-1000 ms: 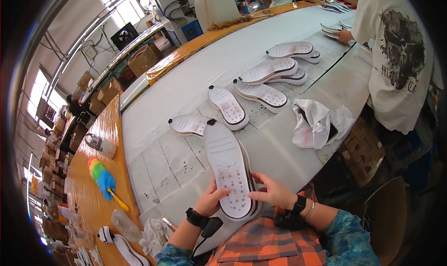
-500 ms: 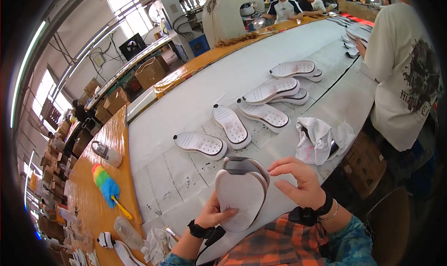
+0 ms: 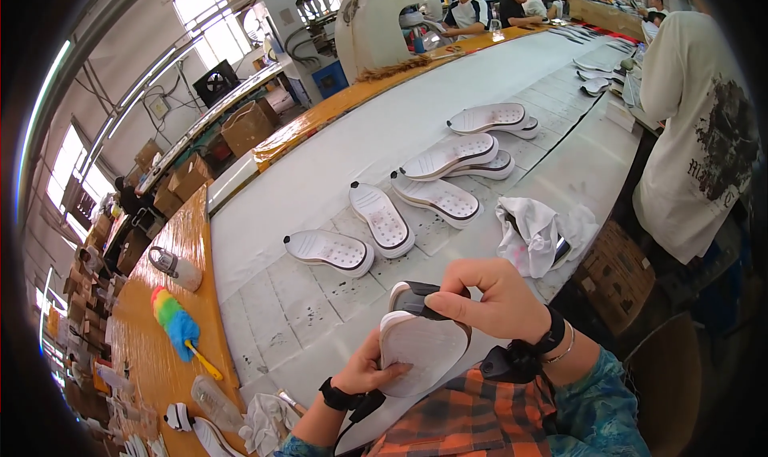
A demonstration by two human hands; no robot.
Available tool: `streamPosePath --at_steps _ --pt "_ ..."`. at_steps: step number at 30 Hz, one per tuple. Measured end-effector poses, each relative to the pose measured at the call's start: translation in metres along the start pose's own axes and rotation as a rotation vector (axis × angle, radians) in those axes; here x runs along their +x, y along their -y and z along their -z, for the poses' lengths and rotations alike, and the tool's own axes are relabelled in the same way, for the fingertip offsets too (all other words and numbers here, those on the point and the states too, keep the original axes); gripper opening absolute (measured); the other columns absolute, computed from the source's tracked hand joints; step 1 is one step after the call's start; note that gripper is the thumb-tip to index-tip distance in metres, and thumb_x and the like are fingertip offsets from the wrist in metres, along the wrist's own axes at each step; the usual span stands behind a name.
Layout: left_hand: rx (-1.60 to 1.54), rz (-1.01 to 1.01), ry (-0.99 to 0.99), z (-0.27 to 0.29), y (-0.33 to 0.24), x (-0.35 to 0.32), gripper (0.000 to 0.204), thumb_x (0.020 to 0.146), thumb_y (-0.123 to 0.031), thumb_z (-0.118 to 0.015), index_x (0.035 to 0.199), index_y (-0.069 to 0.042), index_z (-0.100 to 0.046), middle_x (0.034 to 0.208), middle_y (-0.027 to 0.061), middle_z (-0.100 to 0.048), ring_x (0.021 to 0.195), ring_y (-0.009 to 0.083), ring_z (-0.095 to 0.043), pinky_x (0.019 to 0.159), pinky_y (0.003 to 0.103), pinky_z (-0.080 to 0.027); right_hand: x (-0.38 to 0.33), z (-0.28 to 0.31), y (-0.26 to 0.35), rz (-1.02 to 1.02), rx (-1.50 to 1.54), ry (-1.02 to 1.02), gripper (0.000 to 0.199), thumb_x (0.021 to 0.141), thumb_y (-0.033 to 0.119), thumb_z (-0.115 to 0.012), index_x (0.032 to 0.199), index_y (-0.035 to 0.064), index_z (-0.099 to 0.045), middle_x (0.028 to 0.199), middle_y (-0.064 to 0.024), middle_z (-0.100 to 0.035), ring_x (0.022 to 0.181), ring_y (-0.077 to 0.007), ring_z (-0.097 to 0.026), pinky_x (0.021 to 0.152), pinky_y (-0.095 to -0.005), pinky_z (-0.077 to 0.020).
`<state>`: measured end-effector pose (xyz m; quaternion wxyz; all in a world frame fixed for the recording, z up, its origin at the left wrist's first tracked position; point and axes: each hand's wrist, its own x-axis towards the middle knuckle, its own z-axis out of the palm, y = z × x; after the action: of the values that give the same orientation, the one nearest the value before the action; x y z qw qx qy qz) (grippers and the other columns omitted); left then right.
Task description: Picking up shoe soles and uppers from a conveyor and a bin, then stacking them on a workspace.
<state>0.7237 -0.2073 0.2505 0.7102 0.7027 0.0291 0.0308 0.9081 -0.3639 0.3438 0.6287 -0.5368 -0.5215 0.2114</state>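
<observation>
A white shoe sole [image 3: 422, 355] is held upright in front of my chest, with my left hand [image 3: 362, 369] closed around its left side, the thumb lying on its flat face. It has a dark grey end piece [image 3: 413, 299] along its top; behind it a second layer or sole edge shows, and I cannot tell which. My right hand [image 3: 492, 299] pinches the dark end piece between thumb and bent forefinger. Nearest beyond my hands lie white soles with dark rims and rows of small holes, among them one sole [image 3: 328, 251] and another [image 3: 382, 219].
More soles [image 3: 450, 155] lie partly stacked farther along the white tabletop [image 3: 296, 185]. A white crumpled cloth [image 3: 528, 235] sits to the right. At left are a rainbow duster [image 3: 176, 323], a handled container [image 3: 176, 267] and another cloth [image 3: 268, 421]. A co-worker [image 3: 694, 137] stands at right.
My right hand has moved left from its raised, spread pose and now grips the sole's dark end. The view has shifted slightly. The co-worker's hand at right has left the soles there.
</observation>
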Motion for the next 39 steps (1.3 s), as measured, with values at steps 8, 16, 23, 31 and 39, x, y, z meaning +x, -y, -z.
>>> streamPosePath --at_steps 8,16,23,31,39 --pt "0.017 0.016 -0.014 0.002 0.006 -0.003 0.060 0.074 0.001 -0.062 0.126 -0.004 -0.032 0.116 0.0059 -0.047 0.108 0.0145 -0.043 0.092 0.032 -0.034 0.000 0.002 0.000 -0.167 0.167 0.077 0.017 0.079 0.009 -0.061 0.065 0.0015 -0.056 0.061 0.0006 -0.052 0.051 -0.0043 -0.046 0.045 -0.0199 -0.0329" --pt "0.052 0.033 -0.008 0.006 0.014 -0.008 0.054 0.075 -0.002 -0.063 0.122 -0.005 -0.037 0.113 0.0042 -0.048 0.105 0.0136 -0.044 0.090 0.031 -0.035 -0.005 0.004 0.007 -0.137 0.140 0.112 0.018 0.079 0.010 -0.060 0.064 0.0017 -0.056 0.062 -0.0001 -0.053 0.053 -0.0051 -0.047 0.048 -0.0210 -0.0343" --pt "0.019 0.063 -0.034 0.002 0.011 -0.012 0.052 0.074 -0.003 -0.064 0.120 -0.006 -0.040 0.108 0.0032 -0.051 0.100 0.0129 -0.047 0.088 0.030 -0.037 -0.010 0.016 -0.009 -0.070 0.304 0.104 0.017 0.080 0.016 -0.060 0.071 0.0016 -0.058 0.064 0.0008 -0.054 0.056 -0.0052 -0.046 0.050 -0.0206 -0.0378" --pt "-0.018 0.067 0.000 -0.002 0.010 -0.013 0.054 0.074 -0.002 -0.064 0.121 -0.006 -0.039 0.110 0.0030 -0.051 0.102 0.0127 -0.046 0.088 0.030 -0.037 -0.003 0.016 0.003 0.161 -0.190 0.119 0.012 0.073 0.009 -0.065 0.077 0.0024 -0.056 0.075 -0.0058 -0.056 0.067 -0.0146 -0.053 0.060 -0.0238 -0.0417" --pt "0.050 0.015 0.068 -0.002 0.007 -0.008 0.061 0.074 -0.001 -0.063 0.127 -0.005 -0.033 0.113 0.0025 -0.049 0.106 0.0120 -0.044 0.090 0.029 -0.035 0.000 0.017 -0.014 -0.199 0.212 0.202 0.023 0.084 0.021 -0.056 0.076 -0.0005 -0.059 0.063 0.0022 -0.054 0.058 -0.0036 -0.047 0.053 -0.0190 -0.0401"
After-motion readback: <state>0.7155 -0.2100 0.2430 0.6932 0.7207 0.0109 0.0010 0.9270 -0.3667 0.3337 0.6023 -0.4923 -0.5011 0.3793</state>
